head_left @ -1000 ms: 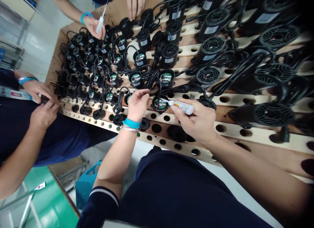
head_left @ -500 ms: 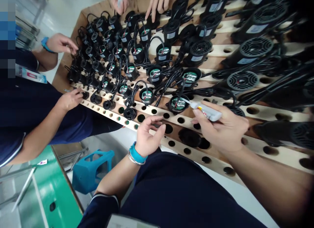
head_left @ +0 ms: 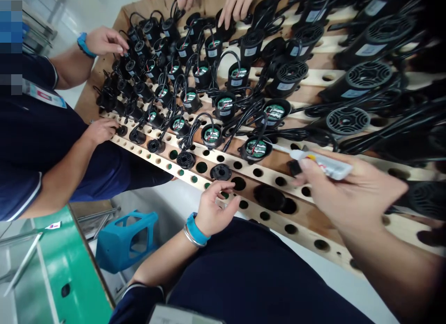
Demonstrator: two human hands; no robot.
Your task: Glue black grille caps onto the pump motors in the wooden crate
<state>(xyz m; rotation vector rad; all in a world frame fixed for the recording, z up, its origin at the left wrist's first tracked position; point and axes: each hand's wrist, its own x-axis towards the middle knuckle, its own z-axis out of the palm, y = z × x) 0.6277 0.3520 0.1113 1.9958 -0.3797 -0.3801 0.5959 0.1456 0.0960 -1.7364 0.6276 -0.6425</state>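
Observation:
My right hand (head_left: 351, 189) is closed around a white glue tube (head_left: 325, 165) with a yellow mark near its neck. From the nozzle a thin pale strand reaches left to the rim of an open black housing (head_left: 256, 148), where a green circuit board and red wires show inside. A small dark piece beside my right fingers is too blurred to name. My left hand (head_left: 218, 208) is open and empty, its fingers loosely bent over the rack's front edge. Just beyond those fingertips lies a round black slotted cap (head_left: 221, 172).
The wooden rack (head_left: 258, 172) with round holes carries rows of black cylindrical housings and coiled cables (head_left: 240, 119). At left a co-worker's hand (head_left: 102, 130) touches a cap; another person's hand (head_left: 239, 6) reaches in at the back. A blue stool (head_left: 127, 240) stands below left.
My right hand has drawn back to the right with the glue tube, away from the open housing. My left hand has moved slightly down, and the slotted cap beyond it now shows.

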